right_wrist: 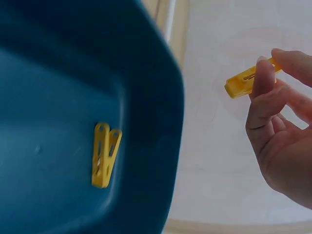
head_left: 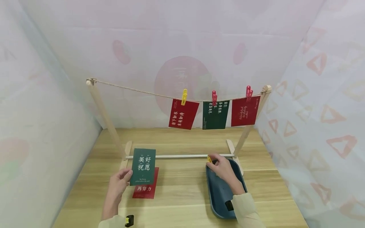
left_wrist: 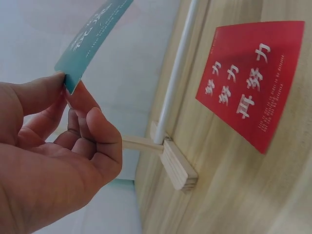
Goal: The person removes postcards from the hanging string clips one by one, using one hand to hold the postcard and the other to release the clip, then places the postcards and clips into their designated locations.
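Green card [head_left: 143, 167]: rectangular, white-lettered | yellow clip [right_wrist: 239, 86]: small, slotted

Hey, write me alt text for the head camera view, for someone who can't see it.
A person's left hand holds up a green card, partly hiding a red card on a wooden table, while the right hand pinches a yellow clip by a blue tray. Farther back, three cards hang clipped to a string between two wooden posts.

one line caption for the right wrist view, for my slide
Right hand pinches a yellow clip near a blue tray holding a second clip.
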Demonstrator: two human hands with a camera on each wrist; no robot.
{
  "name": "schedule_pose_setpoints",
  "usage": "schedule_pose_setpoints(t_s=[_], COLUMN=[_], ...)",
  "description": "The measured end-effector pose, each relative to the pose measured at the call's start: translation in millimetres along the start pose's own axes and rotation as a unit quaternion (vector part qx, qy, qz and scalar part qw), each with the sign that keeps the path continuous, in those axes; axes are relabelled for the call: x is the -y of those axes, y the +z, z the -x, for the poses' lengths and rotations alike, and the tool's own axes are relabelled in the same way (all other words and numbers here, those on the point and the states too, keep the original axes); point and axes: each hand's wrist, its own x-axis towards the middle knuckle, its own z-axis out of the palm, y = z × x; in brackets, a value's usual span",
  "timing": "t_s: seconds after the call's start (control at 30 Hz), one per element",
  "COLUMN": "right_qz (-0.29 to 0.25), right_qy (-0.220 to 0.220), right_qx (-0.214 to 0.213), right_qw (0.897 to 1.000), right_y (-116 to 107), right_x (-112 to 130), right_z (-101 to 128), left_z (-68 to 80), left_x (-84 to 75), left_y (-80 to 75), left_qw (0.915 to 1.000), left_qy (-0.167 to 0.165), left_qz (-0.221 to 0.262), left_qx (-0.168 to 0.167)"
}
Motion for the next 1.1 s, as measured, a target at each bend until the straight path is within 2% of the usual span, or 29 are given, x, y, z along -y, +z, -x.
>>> schedule_pose_setpoints(t_s=[0.17, 0.33, 0.43, 0.6, 0.8, 0.97, 1.1], right_qz=[0.06, 0.107, 0.112, 0.144, 0.161, 0.183, 0.201], right_qy=[0.004, -0.004, -0.018, -0.029, -0.006, -0.007, 0.001], right_qx=[0.021, 0.08, 0.106, 0.122, 0.144, 0.162, 0.161], right_qw=[0.998, 0.991, 0.988, 0.982, 0.976, 0.97, 0.966], right_y=[-3, -4, -5, -8, -7, -3, -2], right_x=[-15, -31, -39, -46, -52, -61, -67], right_z=[5, 11, 13, 14, 13, 9, 8], left_z=[0.9, 0.4, -0.6, -5.8, -5.9, -6.1, -8.2], left_x=[15.1, 26.0, 28.5, 35.2, 40.1, 43.3, 45.8], left_y=[0.7, 4.2, 5.4, 9.1, 11.9, 15.5, 19.1], left_qw=[0.9995, 0.9992, 0.9992, 0.9985, 0.9955, 0.9957, 0.9953], left_qy=[-0.01, -0.015, -0.015, -0.019, -0.028, -0.026, -0.032], left_qz=[-0.025, -0.036, -0.036, -0.047, -0.089, -0.088, -0.091], left_qx=[0.014, 0.012, 0.014, 0.02, 0.017, 0.008, 0.002])
